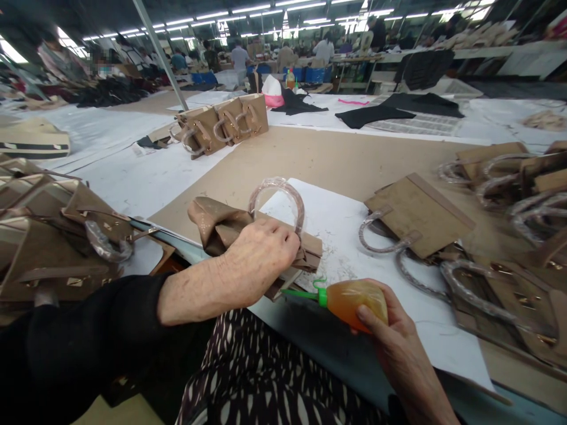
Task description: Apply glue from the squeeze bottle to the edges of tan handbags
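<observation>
In my right hand (390, 330) is a soft glue bottle (354, 298) of amber liquid, lying on its side with its green nozzle (303, 293) pointing left. The nozzle tip is close to the edge of a brown handbag piece (221, 221). My left hand (266, 251) is closed over that piece near the table's front edge, knuckles up; its fingertips are hidden. A round handle (279, 184) wrapped in clear plastic stands up behind my left hand. Under the piece lies a white paper sheet (336, 212) with dark specks.
Brown bag panels with wrapped handles (419, 215) lie to the right, several overlapping. Finished-looking handbags (224, 127) stand in a row at the back, and more bags (57, 248) crowd the left. Black fabric pieces (376, 115) lie farther off. Other people work in the background.
</observation>
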The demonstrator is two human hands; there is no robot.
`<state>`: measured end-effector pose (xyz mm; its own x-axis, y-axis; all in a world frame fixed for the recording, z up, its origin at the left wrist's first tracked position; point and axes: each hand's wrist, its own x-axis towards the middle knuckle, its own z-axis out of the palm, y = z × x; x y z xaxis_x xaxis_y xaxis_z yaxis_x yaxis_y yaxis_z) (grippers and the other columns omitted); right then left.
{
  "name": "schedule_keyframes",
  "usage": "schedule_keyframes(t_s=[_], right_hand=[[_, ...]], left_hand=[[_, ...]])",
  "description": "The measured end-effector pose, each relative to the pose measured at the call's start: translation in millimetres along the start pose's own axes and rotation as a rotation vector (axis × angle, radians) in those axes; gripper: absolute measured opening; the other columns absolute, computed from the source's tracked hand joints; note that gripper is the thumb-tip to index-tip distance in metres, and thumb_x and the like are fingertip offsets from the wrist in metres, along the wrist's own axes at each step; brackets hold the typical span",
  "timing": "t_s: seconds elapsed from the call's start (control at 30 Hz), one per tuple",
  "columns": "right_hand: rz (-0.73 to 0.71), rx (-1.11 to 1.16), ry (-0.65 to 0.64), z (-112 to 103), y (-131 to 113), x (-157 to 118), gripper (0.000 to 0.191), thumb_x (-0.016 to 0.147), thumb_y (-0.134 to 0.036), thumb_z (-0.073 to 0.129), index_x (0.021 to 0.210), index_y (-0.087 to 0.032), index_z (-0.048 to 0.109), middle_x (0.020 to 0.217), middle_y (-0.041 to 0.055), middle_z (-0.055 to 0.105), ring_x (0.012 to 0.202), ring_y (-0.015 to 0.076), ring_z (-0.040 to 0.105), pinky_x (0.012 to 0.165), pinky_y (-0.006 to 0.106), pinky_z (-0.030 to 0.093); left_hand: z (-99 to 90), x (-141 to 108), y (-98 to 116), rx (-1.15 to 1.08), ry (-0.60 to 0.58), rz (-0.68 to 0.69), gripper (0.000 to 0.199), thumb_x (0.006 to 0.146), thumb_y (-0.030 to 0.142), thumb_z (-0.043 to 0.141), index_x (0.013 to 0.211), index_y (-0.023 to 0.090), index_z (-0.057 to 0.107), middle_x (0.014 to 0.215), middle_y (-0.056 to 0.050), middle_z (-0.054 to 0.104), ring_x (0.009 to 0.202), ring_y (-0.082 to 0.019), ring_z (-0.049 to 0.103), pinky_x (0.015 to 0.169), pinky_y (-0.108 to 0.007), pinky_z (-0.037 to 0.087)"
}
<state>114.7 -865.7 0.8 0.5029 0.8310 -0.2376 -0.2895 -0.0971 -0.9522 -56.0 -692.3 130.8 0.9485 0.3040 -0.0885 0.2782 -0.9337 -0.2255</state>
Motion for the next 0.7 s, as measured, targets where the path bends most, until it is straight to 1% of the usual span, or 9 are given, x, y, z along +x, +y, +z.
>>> schedule_keyframes(t_s=[0.17,0.3,0.4,0.5,0.7], right_hand=[[-0.002,0.052,0.031,4.4,2.5,-4.5,0.043,0.074,-0.044,0.081,0.108,-0.027,0.061,0.091,0.0033,0.063,0.073,0.0226,0.056,0.05,0.027,0.051],[0.002,0.051,0.022,4.9,5.3,-8.0,0.045,0.074,-0.043,0.082,0.11,-0.027,0.06,0.093,0.0038,0.063,0.073,0.0216,0.056,0.051,0.026,0.051],[0.022,0.073,0.013,7.4,4.0,-13.2,0.045,0.072,-0.045,0.082,0.107,-0.026,0.061,0.09,0.0044,0.064,0.071,0.022,0.057,0.048,0.025,0.05],[0.035,0.096,0.014,10.8,2.0,-17.6,0.045,0.071,-0.045,0.083,0.106,-0.026,0.062,0.087,0.0044,0.064,0.069,0.0219,0.057,0.046,0.025,0.049],[0.076,0.154,0.053,13.7,4.1,-15.8,0.042,0.075,-0.045,0.08,0.106,-0.023,0.062,0.098,0.0074,0.065,0.071,0.0222,0.058,0.049,0.026,0.048]], left_hand=[[-0.3,-0.3,-1.0,-0.009,-0.004,-0.003,0.013,0.079,0.016,0.062,0.089,0.012,0.056,0.087,-0.011,0.063,0.084,-0.024,0.057,0.073,-0.036,0.048],[-2.0,0.2,-1.1,-0.012,-0.036,-0.011,0.015,0.079,0.017,0.062,0.091,0.012,0.056,0.091,-0.011,0.064,0.087,-0.025,0.057,0.075,-0.036,0.048],[-2.6,0.3,-1.0,-0.012,-0.052,-0.007,0.014,0.08,0.016,0.061,0.092,0.012,0.055,0.091,-0.011,0.064,0.087,-0.024,0.057,0.074,-0.036,0.048],[-3.1,0.1,-1.2,-0.004,-0.043,0.008,0.014,0.079,0.015,0.062,0.091,0.011,0.055,0.09,-0.011,0.063,0.086,-0.025,0.057,0.073,-0.037,0.048],[-7.1,0.5,-2.2,-0.008,-0.059,-0.007,0.014,0.079,0.017,0.064,0.089,0.012,0.055,0.09,-0.01,0.064,0.086,-0.025,0.058,0.075,-0.037,0.049]])
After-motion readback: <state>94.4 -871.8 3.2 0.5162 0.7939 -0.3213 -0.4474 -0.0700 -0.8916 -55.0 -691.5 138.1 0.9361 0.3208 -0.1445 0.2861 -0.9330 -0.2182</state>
